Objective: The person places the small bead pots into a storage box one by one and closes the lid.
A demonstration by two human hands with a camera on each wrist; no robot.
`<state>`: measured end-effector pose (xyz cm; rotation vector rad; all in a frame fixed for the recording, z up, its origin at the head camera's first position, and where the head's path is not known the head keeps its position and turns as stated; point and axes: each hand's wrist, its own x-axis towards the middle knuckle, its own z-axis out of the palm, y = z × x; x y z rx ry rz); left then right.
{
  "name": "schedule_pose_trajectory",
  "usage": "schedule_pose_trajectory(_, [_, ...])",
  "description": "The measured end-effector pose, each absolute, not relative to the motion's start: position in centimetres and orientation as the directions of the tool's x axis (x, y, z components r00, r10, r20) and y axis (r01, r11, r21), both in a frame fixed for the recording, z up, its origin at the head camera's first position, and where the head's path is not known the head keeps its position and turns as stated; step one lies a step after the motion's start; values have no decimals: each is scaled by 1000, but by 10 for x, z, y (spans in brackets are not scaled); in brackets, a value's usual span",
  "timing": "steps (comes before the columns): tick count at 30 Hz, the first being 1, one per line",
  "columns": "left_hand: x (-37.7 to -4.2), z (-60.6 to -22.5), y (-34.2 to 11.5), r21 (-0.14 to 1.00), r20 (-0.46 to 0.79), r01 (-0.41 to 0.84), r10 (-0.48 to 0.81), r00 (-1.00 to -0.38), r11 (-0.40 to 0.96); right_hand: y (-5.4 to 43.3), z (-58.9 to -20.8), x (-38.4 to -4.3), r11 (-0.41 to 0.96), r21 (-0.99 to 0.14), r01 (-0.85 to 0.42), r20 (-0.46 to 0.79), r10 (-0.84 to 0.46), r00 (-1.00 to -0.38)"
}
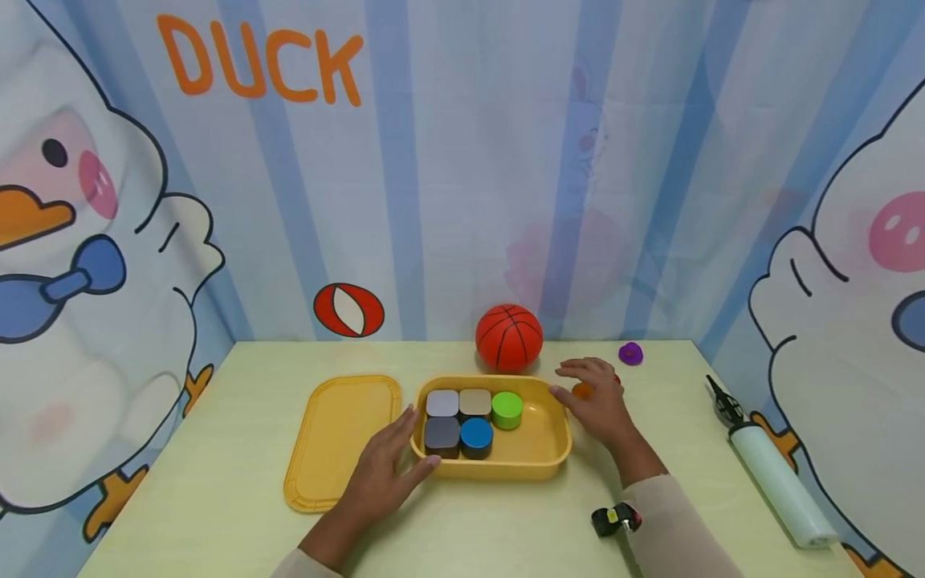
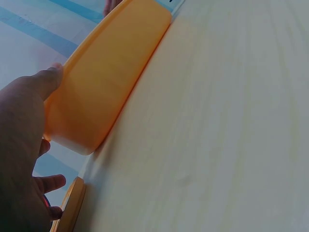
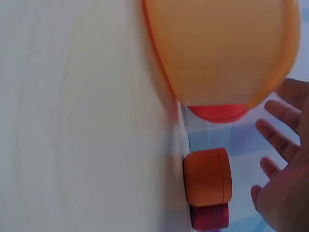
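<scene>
A yellow tray-like box (image 1: 543, 437) stands on the table. Inside it are a lavender square pot (image 1: 442, 403), a beige square one (image 1: 475, 400), a green round one (image 1: 507, 408), a dark grey square one (image 1: 442, 433) and a blue round one (image 1: 476, 435). My left hand (image 1: 381, 472) is at the box's left end, thumb by the rim, fingers loosely extended. Over at the right end, my right hand (image 1: 598, 404) has its fingers spread and holds nothing. Partly behind it sit an orange round pot (image 3: 207, 176) and a dark red one (image 3: 210, 216).
A flat yellow lid (image 1: 336, 445) lies left of the box. Behind the box sits a red basketball (image 1: 509, 337), with a small purple object (image 1: 631, 353) farther right. A pale green cylinder (image 1: 780, 486) with a black nozzle lies along the table's right side.
</scene>
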<state>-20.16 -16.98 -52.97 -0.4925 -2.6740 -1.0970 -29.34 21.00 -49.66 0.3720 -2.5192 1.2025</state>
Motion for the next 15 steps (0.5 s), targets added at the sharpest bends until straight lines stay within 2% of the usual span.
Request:
schedule_pose_trajectory(4, [-202,-530,-170,635,316,383,227,-921,671,226,-500,-292,616,-721,-317,351,-70,-934])
schedule_pose_trajectory(15, [-202,-529,-169,635,316,384,228,-921,670,256,-511,-287,600,-743,-297,326,-63,-943])
